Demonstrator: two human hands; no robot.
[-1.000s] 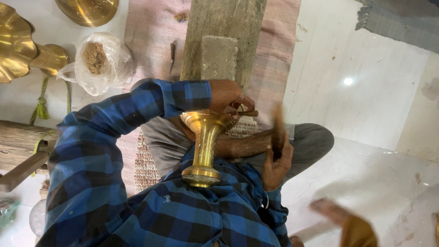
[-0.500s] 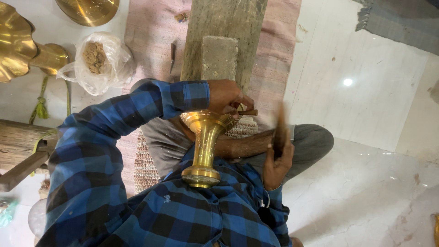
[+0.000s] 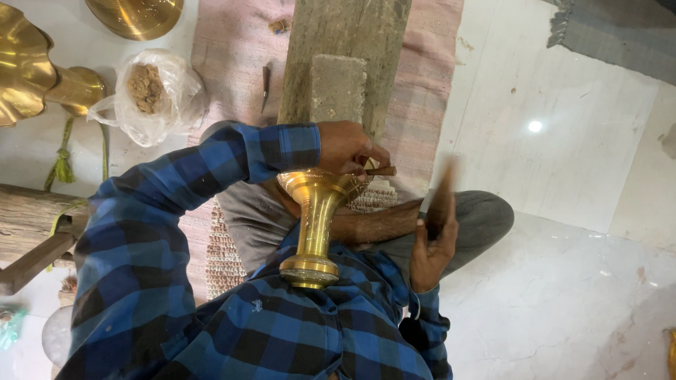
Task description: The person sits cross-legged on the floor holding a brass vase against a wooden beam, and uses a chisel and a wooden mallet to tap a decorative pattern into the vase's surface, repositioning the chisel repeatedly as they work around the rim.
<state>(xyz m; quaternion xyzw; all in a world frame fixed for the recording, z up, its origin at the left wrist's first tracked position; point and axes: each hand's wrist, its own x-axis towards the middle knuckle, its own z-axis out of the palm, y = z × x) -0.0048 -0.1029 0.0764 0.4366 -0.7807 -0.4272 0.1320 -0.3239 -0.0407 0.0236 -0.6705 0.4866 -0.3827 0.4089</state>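
A brass pedestal stand point(image 3: 315, 225) lies against my chest, its narrow foot toward me and its wide flared rim resting on my crossed legs. My left hand point(image 3: 345, 146), in a blue checked sleeve, is closed around a small brown punch point(image 3: 382, 170) set against the flared rim. To the right of the stand, my right hand point(image 3: 431, 248) grips a wooden stick point(image 3: 443, 193). The stick points away from me and is blurred by motion.
A wooden beam with a grey block point(image 3: 338, 88) lies on a pink striped mat point(image 3: 232, 42) in front of my legs. Brass pieces point(image 3: 28, 67), a plastic bag of brown material point(image 3: 148, 91) and a timber point(image 3: 28, 218) sit at left. White marble floor point(image 3: 563, 295) spreads right.
The wooden stick in my right hand has swung up slightly and away from me, and is blurred. A blurred shape at the lower right is gone. My left hand and the stand stay put.
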